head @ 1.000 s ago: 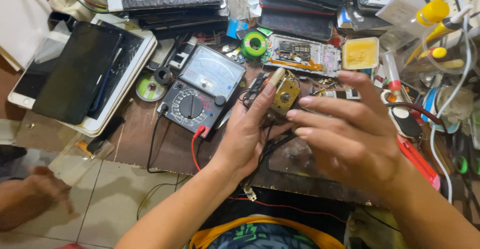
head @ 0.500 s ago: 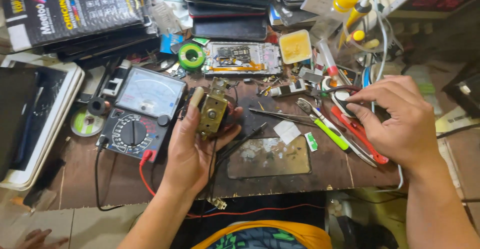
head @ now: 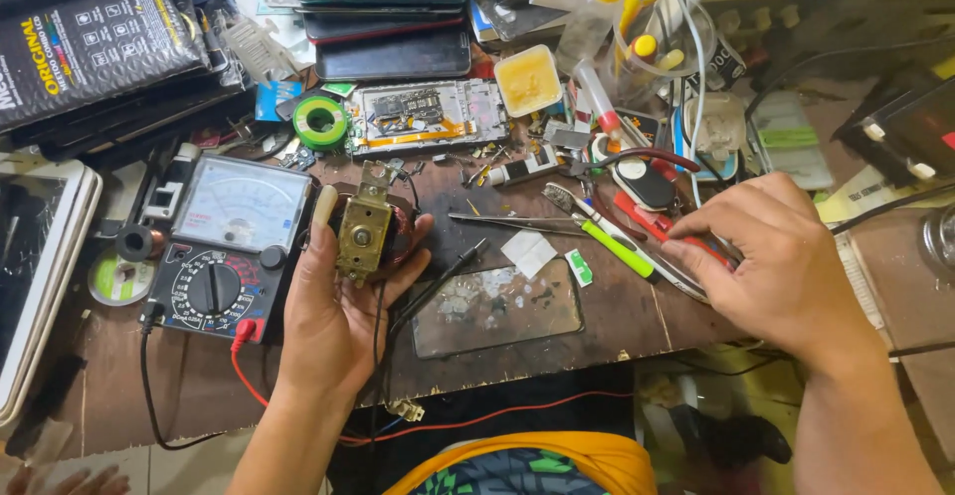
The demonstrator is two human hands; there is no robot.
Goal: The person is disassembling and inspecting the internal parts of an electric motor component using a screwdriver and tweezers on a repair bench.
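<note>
My left hand (head: pixel 333 306) grips a small motor (head: pixel 364 233) with a brass-coloured metal bracket and copper windings, held upright over the workbench. Thin black leads hang from it toward the bench edge. An analog multimeter (head: pixel 227 246) lies just left of that hand, its red lead plugged in at the bottom. My right hand (head: pixel 771 261) rests at the right on a cluster of hand tools, fingers curled over red-handled pliers (head: pixel 647 218). A green-handled tool (head: pixel 615 246) and metal tweezers (head: pixel 502 220) lie between the hands. What the right fingers pinch is hidden.
A dark glass plate (head: pixel 497 306) lies at the bench front. An opened phone frame with circuit board (head: pixel 423 115), green tape roll (head: pixel 320 121), yellow flux tub (head: pixel 527 79), stacked phones (head: pixel 388 17) and bottles crowd the back. A tablet (head: pixel 40 256) sits far left.
My right hand left the motor and moved right onto the tools. The left hand kept the motor, and the view shifted rightward across the bench.
</note>
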